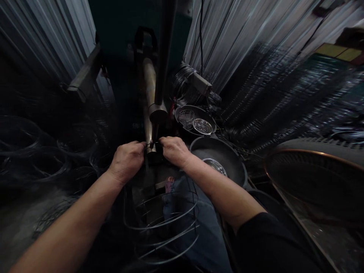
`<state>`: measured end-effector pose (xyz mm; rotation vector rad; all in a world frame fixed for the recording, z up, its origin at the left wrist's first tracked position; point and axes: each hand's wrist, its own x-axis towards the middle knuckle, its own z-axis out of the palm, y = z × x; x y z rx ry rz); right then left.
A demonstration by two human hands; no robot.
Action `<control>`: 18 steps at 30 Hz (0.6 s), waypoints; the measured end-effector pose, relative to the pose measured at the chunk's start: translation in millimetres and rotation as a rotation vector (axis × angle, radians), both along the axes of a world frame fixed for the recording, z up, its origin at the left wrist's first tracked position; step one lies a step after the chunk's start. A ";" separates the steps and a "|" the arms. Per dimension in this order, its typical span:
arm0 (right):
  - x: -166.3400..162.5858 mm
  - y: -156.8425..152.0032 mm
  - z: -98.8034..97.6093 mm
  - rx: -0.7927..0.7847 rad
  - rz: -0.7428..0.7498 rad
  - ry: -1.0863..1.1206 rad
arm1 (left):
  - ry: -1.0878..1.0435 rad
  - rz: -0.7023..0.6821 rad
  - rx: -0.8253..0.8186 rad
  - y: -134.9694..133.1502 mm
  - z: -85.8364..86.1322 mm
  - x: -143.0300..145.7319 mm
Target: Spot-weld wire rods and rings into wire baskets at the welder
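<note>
My left hand [129, 161] is closed on the wire at the left of the machine's electrode tip. On the other side of the tip, my right hand [174, 149] is closed on the same wire, fingers pinched. From the hands hangs a round wire frame [167, 223] with several rings, over my lap. The wire crosses between two metal electrodes of what looks like a spot welder: the thick upper electrode [158, 113] and the lower brassy arm [151, 148]. Whether the tips press on the wire is too dark to tell.
To the right stand a grey round pan [199, 146] and a farther pan [178, 115], both with shiny round metal parts inside. A wire coil [182, 81] lies behind them. At right is a large fan guard [313, 151]. Wire rings [48, 176] are stacked at left.
</note>
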<state>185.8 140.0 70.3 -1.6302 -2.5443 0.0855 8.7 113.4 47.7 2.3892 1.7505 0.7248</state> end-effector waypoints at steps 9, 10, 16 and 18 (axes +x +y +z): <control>1.5 0.7 2.5 -0.008 0.023 0.001 | 0.027 0.015 -0.041 -2.3 6.8 4.2; 1.1 0.7 2.4 -0.006 0.027 0.003 | 0.037 0.016 -0.054 -2.2 7.8 5.0; 3.9 5.5 -1.2 -0.037 0.032 0.168 | -0.129 0.060 -0.103 -4.7 8.9 3.5; 10.6 7.9 -5.3 -0.112 0.009 0.406 | -0.460 0.089 -0.181 -11.8 5.8 -0.5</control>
